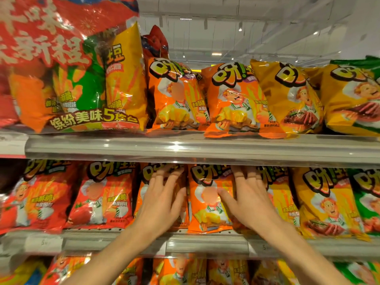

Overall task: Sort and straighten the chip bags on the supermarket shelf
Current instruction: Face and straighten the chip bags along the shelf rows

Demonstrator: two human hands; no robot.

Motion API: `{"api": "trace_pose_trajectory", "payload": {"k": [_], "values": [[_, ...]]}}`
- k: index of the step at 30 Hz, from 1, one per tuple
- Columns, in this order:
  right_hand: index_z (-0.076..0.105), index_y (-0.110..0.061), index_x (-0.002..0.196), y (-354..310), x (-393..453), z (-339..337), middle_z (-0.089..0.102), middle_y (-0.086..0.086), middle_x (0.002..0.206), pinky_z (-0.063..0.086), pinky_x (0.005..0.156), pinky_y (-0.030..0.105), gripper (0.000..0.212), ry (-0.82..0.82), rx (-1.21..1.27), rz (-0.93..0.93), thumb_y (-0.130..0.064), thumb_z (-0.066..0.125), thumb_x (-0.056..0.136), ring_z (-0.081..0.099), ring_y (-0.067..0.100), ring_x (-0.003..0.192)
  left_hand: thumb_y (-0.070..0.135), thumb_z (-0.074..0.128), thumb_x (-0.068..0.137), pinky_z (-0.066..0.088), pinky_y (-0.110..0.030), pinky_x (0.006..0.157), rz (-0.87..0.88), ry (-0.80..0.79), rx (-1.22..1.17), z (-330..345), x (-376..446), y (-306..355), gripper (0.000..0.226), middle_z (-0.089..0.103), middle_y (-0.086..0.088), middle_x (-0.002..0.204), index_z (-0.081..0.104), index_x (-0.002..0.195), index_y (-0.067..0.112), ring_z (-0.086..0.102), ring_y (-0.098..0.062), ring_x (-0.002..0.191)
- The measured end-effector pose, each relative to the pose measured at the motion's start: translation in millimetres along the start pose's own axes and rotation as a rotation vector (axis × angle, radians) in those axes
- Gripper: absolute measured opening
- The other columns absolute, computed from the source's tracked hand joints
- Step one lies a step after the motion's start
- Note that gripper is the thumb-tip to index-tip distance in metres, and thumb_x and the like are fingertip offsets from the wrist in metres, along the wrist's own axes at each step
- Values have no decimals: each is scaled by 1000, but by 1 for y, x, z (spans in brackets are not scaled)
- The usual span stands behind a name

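Now your left hand (162, 199) and right hand (247, 199), fingers straight, press either side of the orange bag (207, 204) at center frame.

A white ceiling (267, 27) with small lights (216, 54) spans the upper right. Below the ceiling, clear plastic price rails (185, 150) front grey shelf edges. A handwritten label (43, 242) sits far below, at left.

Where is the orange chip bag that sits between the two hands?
In the head view, the orange chip bag stands mid-frame on the middle shelf, between the left hand and right hand.
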State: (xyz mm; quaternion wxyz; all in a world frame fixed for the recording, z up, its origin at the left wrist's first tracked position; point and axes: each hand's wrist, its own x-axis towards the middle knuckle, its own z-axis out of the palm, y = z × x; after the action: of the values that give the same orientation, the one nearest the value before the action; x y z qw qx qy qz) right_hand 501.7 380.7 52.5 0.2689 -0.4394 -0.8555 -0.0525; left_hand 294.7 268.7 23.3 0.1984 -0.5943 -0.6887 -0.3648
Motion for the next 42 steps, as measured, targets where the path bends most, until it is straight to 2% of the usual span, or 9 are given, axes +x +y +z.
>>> {"api": "trace_pose_trajectory", "payload": {"k": [4, 6, 9, 13, 26, 31, 35, 37, 42], "values": [[40, -22, 147, -27, -9, 28, 53, 13, 137, 29, 109, 56, 65, 74, -38, -229, -63, 26, 99, 43, 35, 129, 44, 36, 102, 38, -50, 107, 37, -8, 274, 1, -4, -18, 51, 55, -16, 137, 54, 141, 18, 48, -35, 128], [29, -28, 154, -35, -6, 39, 45, 8, 149, 16, 115, 59, 69, 24, -92, -228, -67, 20, 98, 31, 31, 143, 52, 25, 104, 16, -49, 122, 8, -115, 331, 7, -4, -25, 57, 36, -12, 159, 38, 154, 26, 23, -30, 150], [32, -28, 153, -40, -4, 48, 51, 8, 146, 10, 114, 61, 68, 23, -131, -200, -67, 20, 98, 31, 31, 144, 58, 15, 104, -1, -48, 124, 19, -157, 356, 16, -4, -36, 63, 13, -7, 167, 22, 159, 29, -6, -23, 155], [40, -27, 149, -48, -2, 52, 60, 11, 135, 14, 112, 64, 66, 39, -132, -133, -66, 23, 98, 41, 34, 138, 58, 21, 104, 8, -52, 123, 56, -153, 378, 18, -2, -46, 62, 16, -10, 166, 26, 158, 28, 0, -25, 155], [32, -24, 151, -56, -7, 56, 39, 10, 153, 7, 117, 64, 65, 90, -50, -114, -64, 21, 100, 17, 30, 149, 58, 24, 104, 11, -54, 123, 83, -120, 328, 14, -5, -47, 64, 20, -13, 165, 31, 157, 23, 6, -27, 155], [44, -17, 140, -24, -11, 34, 49, 12, 136, 21, 115, 54, 57, 182, 38, -72, -57, 31, 101, 38, 30, 131, 48, 41, 101, 35, -42, 105, 54, 16, 118, 13, -8, -9, 53, 53, -14, 133, 52, 140, 15, 47, -32, 124], [56, 2, 120, 27, -8, 4, 60, 27, 107, 44, 87, 51, 51, 236, 21, 81, -42, 51, 97, 53, 42, 102, 39, 52, 98, 48, -33, 88, 92, 22, -87, 21, 1, 43, 42, 54, -6, 123, 59, 131, 15, 55, -22, 111], [57, 5, 115, 58, -7, -13, 59, 29, 105, 45, 88, 50, 47, 184, 43, 172, -37, 60, 93, 52, 44, 102, 41, 51, 97, 47, -30, 84, 80, -28, -183, 30, 5, 72, 39, 52, 1, 121, 58, 129, 21, 58, -17, 104], [47, -4, 130, 120, -5, -43, 55, 23, 122, 43, 92, 40, 57, -83, 55, 234, -45, 59, 92, 53, 40, 115, 41, 61, 93, 39, -26, 98, -41, -176, -373, 64, 24, 134, 46, 49, 3, 125, 50, 137, 30, 52, -16, 116]]}}
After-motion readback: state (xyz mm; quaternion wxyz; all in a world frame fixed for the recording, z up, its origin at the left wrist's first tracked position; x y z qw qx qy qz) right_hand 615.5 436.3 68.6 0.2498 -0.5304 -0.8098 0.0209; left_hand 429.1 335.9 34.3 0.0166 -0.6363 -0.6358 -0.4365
